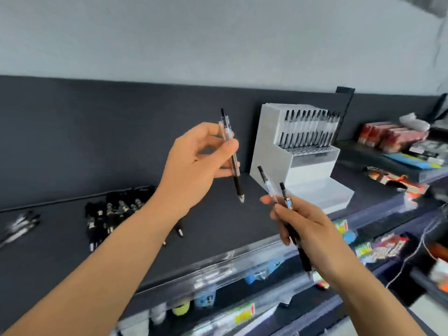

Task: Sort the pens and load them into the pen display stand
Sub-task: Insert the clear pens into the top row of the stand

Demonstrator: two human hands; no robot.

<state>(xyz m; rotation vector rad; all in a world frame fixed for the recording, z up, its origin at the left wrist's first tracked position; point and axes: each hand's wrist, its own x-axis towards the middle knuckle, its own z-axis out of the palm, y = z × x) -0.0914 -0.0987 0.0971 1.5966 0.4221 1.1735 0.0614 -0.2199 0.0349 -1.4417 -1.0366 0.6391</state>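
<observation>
The pen display stand [266, 141] is white and has steps. It stands on the dark shelf [218, 226], against the dark back panel [97, 132], a little to the right of the middle. Its top step carries a full row of pens [308, 127], upright and side by side. The step below has a line of holes [308, 150] that look empty, and the lower steps [317, 190] are bare as well. In front of the stand, in the air, the left hand [191, 170] pinches what seem to be two clear pens [233, 156] between thumb and fingers, with the tips down. The right hand [312, 236] grips two more pens [287, 201], whose upper ends point toward the stand. Farther left on the shelf lies a loose pile of pens [114, 209], and at the left edge there are some blurred pens [19, 224]. I judge that only the first part is done: one row is loaded, while the held pens and the pile must go in next.
</observation>
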